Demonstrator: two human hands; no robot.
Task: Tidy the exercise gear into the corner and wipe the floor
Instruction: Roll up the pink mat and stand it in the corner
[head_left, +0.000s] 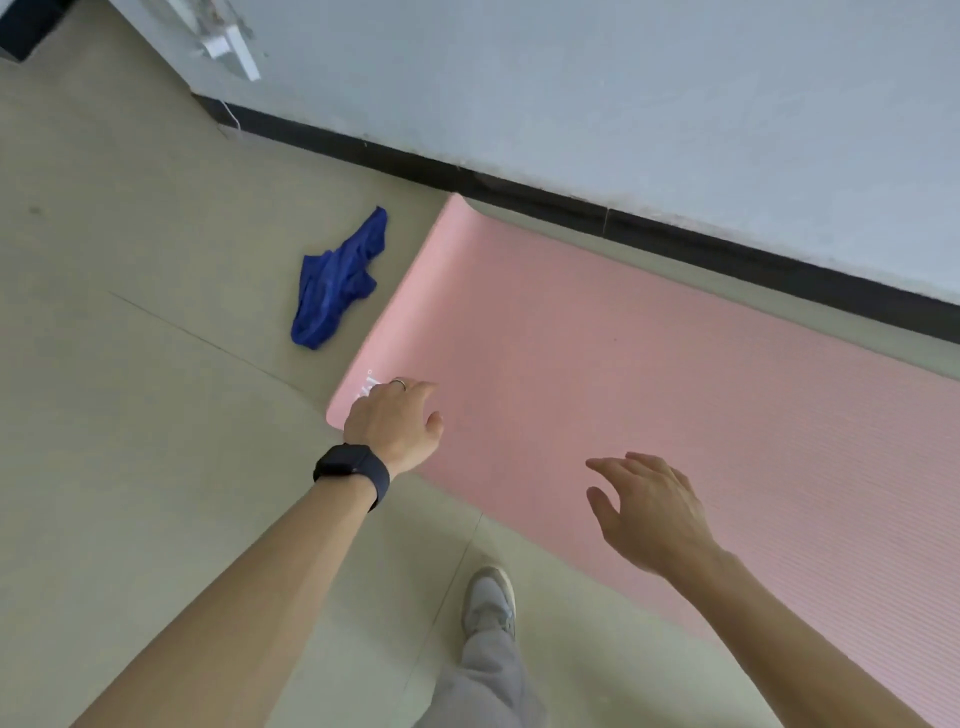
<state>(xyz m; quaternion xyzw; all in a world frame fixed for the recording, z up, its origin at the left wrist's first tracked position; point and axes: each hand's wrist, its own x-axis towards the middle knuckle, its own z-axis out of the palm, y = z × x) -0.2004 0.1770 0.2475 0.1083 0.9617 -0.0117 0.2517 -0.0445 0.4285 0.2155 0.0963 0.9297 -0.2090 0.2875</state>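
Mat runs out of view rightward; left hand covers its white logo, unreadable, grip unclear; right hand hangs spread, empty.

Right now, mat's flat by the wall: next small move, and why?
Probably bring the right hand down to the short edge of the pink mat, alongside the left hand at its corner, to start rolling. The mat lies unrolled and flat, and the right hand hovers open, holding nothing.
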